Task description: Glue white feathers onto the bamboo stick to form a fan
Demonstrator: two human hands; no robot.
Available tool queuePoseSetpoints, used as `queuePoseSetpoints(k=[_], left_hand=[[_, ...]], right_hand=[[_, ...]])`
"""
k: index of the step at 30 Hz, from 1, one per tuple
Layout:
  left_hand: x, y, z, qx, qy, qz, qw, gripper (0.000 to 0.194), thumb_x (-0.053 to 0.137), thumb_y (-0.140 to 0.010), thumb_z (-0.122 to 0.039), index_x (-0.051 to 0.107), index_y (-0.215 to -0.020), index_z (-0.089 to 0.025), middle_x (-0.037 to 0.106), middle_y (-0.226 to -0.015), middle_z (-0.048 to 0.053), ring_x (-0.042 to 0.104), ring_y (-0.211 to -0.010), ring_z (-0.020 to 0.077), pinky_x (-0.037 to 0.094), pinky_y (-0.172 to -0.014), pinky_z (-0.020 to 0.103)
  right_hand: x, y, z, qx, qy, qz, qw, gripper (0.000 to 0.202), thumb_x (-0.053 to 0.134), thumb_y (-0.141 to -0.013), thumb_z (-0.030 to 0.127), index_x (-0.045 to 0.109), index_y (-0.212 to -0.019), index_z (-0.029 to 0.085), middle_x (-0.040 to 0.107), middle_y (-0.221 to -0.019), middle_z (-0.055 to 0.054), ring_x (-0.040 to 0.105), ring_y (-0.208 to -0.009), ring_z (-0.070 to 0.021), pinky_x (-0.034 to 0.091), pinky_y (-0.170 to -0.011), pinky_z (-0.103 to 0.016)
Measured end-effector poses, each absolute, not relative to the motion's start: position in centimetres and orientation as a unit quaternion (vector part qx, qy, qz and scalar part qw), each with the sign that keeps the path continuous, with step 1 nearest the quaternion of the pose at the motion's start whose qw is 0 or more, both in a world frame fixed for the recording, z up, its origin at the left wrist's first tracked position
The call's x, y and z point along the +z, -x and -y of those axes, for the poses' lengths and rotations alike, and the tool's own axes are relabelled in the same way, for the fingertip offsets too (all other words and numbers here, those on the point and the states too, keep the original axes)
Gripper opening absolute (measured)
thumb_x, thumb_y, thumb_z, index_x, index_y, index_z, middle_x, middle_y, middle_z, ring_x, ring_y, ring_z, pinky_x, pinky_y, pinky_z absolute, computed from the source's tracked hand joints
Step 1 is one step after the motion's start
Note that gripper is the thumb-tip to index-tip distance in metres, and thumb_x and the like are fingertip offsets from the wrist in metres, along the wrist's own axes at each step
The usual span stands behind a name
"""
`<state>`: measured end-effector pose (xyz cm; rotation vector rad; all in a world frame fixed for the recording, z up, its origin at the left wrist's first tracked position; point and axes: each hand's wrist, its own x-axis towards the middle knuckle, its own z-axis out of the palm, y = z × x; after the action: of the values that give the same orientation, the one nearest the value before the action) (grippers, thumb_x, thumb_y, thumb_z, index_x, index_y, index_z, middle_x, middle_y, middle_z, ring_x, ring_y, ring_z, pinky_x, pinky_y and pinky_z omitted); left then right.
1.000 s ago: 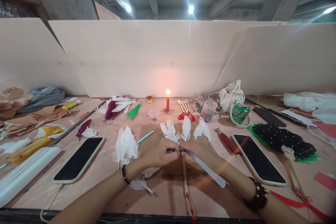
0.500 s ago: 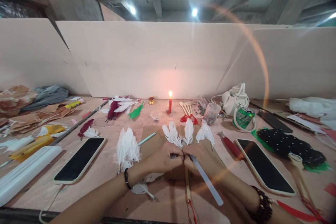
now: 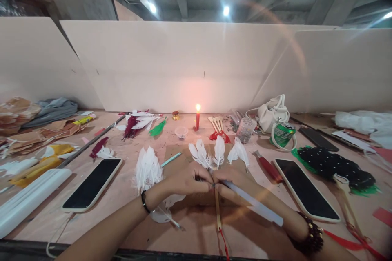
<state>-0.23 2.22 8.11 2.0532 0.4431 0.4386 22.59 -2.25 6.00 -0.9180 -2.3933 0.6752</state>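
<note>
My left hand [image 3: 191,179] and my right hand [image 3: 234,183] meet at the middle of the table with their fingers pinched together. Between them is the upper end of a thin wooden handle [image 3: 218,208], with a red cord [image 3: 224,242] hanging from its lower end. A long translucent whitish stick [image 3: 260,203] slants out of my right hand, over the wrist. White feathers [image 3: 200,153] stand just beyond the fingertips, with another white pair [image 3: 239,153] to the right. The exact spot where the fingertips touch is hidden. A pile of white feathers [image 3: 148,167] lies left of my left hand.
A lit red candle [image 3: 197,122] stands at the back. Phones lie left [image 3: 93,185] and right [image 3: 307,189]. A red-handled tool [image 3: 268,167], a green can [image 3: 282,135], a white bag [image 3: 272,112] and a black feather fan [image 3: 337,167] are on the right.
The translucent stick has swung outward to the right and now lies across my right forearm. Both hands have stayed close together at the handle, with slight finger movement.
</note>
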Motion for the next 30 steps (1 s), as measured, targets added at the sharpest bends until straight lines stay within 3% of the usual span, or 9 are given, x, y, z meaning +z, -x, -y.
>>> queuePoseSetpoints(k=[5,10,16,20,23,27,30], left_hand=[[8.8,0.1,-2.1,0.142,-0.853,-0.146,0.481,0.016,0.058,-0.075,-0.015,0.062,-0.06,-0.016,0.041,-0.055,-0.005,0.036,-0.055,0.0091,0.031,-0.053,0.021],[8.0,-0.3,-2.1,0.147,-0.856,-0.156,0.471,0.018,0.055,-0.073,-0.013,0.05,-0.056,-0.018,0.035,-0.056,-0.005,0.033,-0.056,0.0092,0.028,-0.052,0.021],[7.0,-0.3,-2.3,0.171,-0.851,-0.196,0.456,0.015,0.056,-0.08,-0.017,0.062,-0.065,-0.016,0.049,-0.061,-0.004,0.044,-0.062,0.0109,0.035,-0.058,0.02],[6.6,-0.6,-2.0,0.182,-0.854,-0.231,0.428,0.017,0.052,-0.079,-0.019,0.054,-0.062,-0.017,0.042,-0.061,-0.005,0.039,-0.061,0.0104,0.031,-0.058,0.021],[6.4,-1.0,-1.8,0.212,-0.855,-0.238,0.409,0.02,0.05,-0.077,-0.017,0.041,-0.059,-0.019,0.032,-0.061,-0.005,0.034,-0.06,0.0098,0.026,-0.057,0.023],[7.0,-1.3,-1.5,0.259,-0.855,-0.225,0.388,0.031,0.051,-0.086,-0.018,0.036,-0.058,-0.02,0.03,-0.061,-0.006,0.033,-0.059,0.0095,0.024,-0.056,0.023],[7.5,-0.8,-1.6,0.27,-0.858,-0.218,0.38,0.037,0.055,-0.093,-0.023,0.047,-0.057,-0.018,0.039,-0.057,-0.005,0.039,-0.057,0.0096,0.028,-0.056,0.022]], right_hand=[[7.0,-22.7,2.8,0.257,0.353,0.876,0.206,0.023,0.05,-0.095,0.026,0.053,-0.073,0.023,0.055,-0.065,0.002,0.048,-0.063,-0.0152,0.037,-0.063,-0.029],[6.1,-22.2,3.0,0.074,0.446,0.875,0.17,0.016,0.068,-0.081,0.022,0.062,-0.067,0.021,0.06,-0.057,0.002,0.049,-0.055,-0.0136,0.024,-0.059,-0.028],[6.0,-22.2,2.6,0.039,0.457,0.878,0.136,0.014,0.073,-0.083,0.025,0.07,-0.07,0.022,0.07,-0.063,-0.001,0.059,-0.058,-0.0158,0.022,-0.062,-0.028],[5.6,-21.9,2.6,-0.041,0.505,0.855,0.108,0.014,0.074,-0.085,0.031,0.074,-0.074,0.023,0.073,-0.064,-0.005,0.059,-0.058,-0.0184,0.02,-0.064,-0.03],[5.5,-21.5,2.5,-0.044,0.512,0.849,0.125,0.015,0.07,-0.086,0.029,0.074,-0.074,0.022,0.073,-0.064,-0.006,0.058,-0.058,-0.0176,0.02,-0.064,-0.029],[6.2,-22.2,1.9,-0.006,0.502,0.847,0.174,0.017,0.065,-0.086,0.024,0.068,-0.07,0.021,0.068,-0.063,-0.004,0.054,-0.058,-0.0152,0.021,-0.062,-0.028],[7.5,-23.9,1.1,-0.008,0.523,0.826,0.21,0.019,0.06,-0.085,0.022,0.06,-0.066,0.021,0.06,-0.058,-0.002,0.045,-0.055,-0.0145,0.02,-0.061,-0.029]])
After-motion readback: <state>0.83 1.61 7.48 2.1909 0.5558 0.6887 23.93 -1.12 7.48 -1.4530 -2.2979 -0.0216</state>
